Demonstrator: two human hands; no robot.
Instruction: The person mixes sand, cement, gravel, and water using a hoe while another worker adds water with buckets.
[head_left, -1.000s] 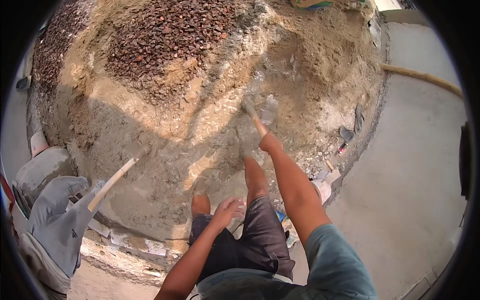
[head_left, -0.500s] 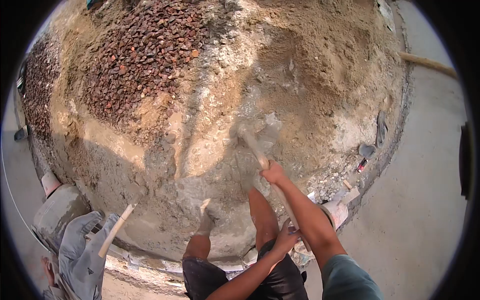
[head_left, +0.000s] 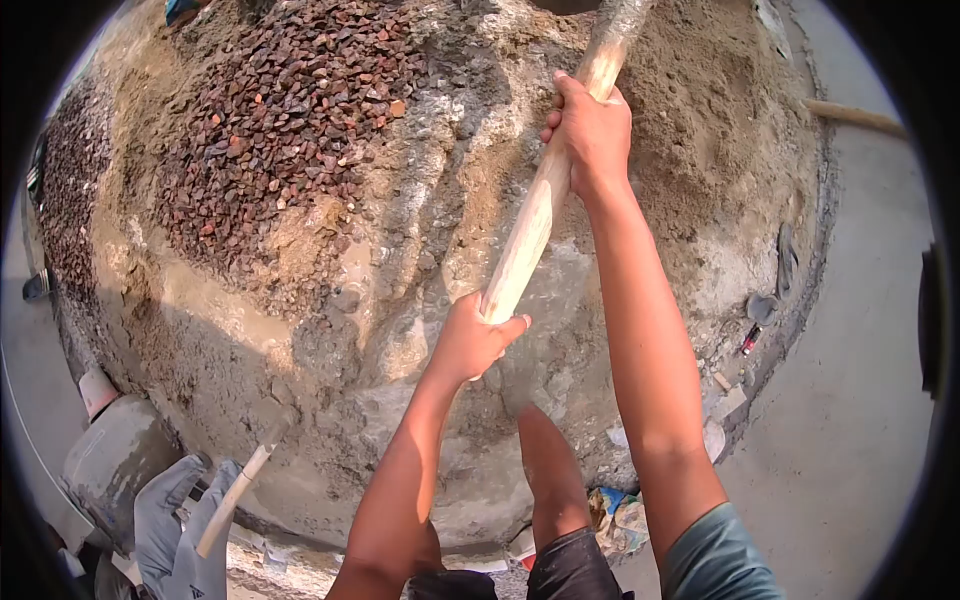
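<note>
Gripping wooden handle (head_left: pixel 525 238): left hand (head_left: pixel 470 340) wrapping near end, right hand (head_left: pixel 598 140) wrapping farther up; I'm seeing it slanting away rightward.

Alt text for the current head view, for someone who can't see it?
A person's left hand and, higher up, right hand grip a wooden handle slanting up to the top edge, above wet mud. Behind lie red-brown gravel, left, and sand, right. At lower left are someone else's grey trousers and a second handle.
</note>
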